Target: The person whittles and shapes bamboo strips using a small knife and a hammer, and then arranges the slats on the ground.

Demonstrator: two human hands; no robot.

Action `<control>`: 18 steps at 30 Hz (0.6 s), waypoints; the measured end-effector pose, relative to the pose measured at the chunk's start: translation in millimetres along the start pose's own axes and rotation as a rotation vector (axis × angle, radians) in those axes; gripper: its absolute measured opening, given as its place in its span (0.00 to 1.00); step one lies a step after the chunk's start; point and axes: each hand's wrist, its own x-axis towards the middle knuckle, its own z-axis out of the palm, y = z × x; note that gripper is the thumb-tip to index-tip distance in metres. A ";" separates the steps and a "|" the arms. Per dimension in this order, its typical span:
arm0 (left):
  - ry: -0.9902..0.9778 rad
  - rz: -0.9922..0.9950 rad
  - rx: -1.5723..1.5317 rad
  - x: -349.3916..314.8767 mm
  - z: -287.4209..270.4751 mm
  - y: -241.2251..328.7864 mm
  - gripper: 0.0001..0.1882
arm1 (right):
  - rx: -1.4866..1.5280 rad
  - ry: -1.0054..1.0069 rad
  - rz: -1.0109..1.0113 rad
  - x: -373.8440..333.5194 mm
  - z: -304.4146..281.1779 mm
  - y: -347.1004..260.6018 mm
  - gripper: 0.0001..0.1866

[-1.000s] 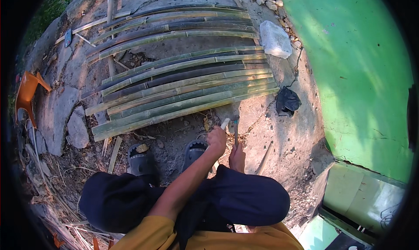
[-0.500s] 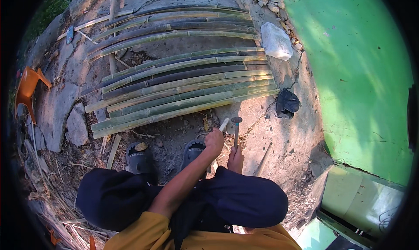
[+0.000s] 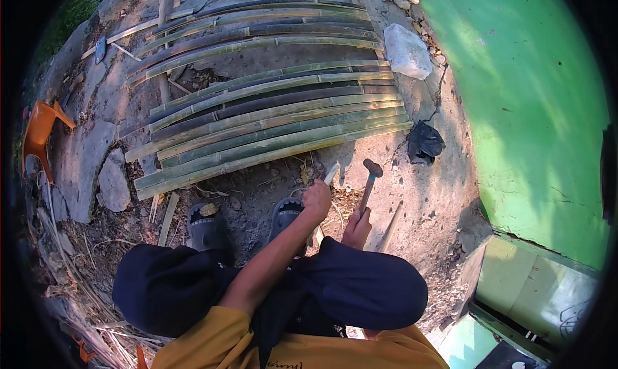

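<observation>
My left hand [image 3: 317,200] is closed around a pale bamboo strip [image 3: 331,174], whose upper end sticks out above the fist. The lower part is mostly hidden by the hand and arm. To its right, my right hand [image 3: 356,229] grips the wooden handle of a hammer [image 3: 369,187], its rusty head raised and pointing away from me. The hammer head is apart from the strip. Just beyond both hands lie several split bamboo slats [image 3: 277,142], green and brown, side by side on the ground.
My feet in dark clogs [image 3: 207,230] rest between me and the slats. A white block-like bundle [image 3: 407,51] and a black plastic bag [image 3: 425,143] sit at the right, near a green wall [image 3: 528,111]. A stick [image 3: 391,227] lies by my right hand. An orange chair [image 3: 40,134] stands left.
My right hand has lifted the hammer up and to the right, away from the bamboo strip. My left hand stays nearly in place, still holding the strip.
</observation>
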 end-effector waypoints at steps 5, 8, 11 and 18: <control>-0.019 -0.062 -0.042 4.1 5.4 4.4 0.09 | -0.318 -0.174 -0.025 -10.2 21.0 40.9 0.10; -0.017 -0.052 -0.028 12.5 6.9 0.9 0.09 | -0.219 -0.100 -0.048 -2.7 23.3 33.5 0.12; -0.012 -0.056 -0.012 7.2 11.2 -1.7 0.09 | -0.086 0.004 -0.034 -16.6 13.1 11.4 0.14; -0.108 -0.054 -0.131 8.1 -3.3 1.9 0.13 | -0.201 -0.079 -0.016 -19.2 20.0 34.8 0.14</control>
